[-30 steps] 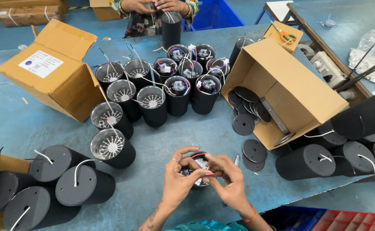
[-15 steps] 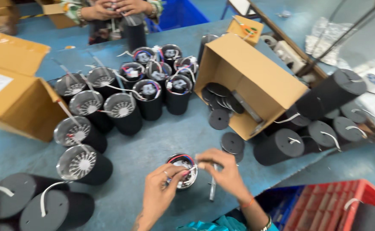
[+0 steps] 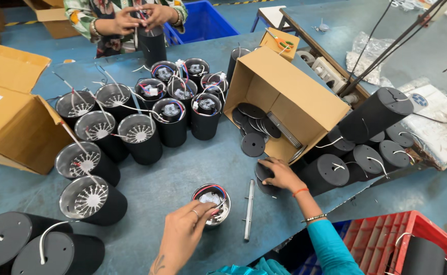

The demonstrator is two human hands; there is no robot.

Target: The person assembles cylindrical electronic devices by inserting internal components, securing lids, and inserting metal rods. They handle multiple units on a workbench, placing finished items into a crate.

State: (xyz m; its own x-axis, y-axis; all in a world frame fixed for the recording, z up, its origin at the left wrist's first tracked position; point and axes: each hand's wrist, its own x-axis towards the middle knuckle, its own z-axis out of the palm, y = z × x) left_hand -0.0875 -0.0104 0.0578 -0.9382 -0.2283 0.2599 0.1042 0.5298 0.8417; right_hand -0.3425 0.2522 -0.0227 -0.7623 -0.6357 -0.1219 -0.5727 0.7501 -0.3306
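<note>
The open-topped black can point(image 3: 212, 202) is sitting on the blue desk point(image 3: 182, 168) right in front. It's looking rigid and fairly light, but the loose wires inside could snag, so taking it by the rim or outer wall seems safest. The left hand point(image 3: 185, 231) is curling its grip lightly on the rim, fingers half closed. The right hand point(image 3: 280, 174) is reaching out, fingers spread flat on the black round lids point(image 3: 264, 175) by the tipped cardboard box point(image 3: 290, 97), not clamping anything.
</note>
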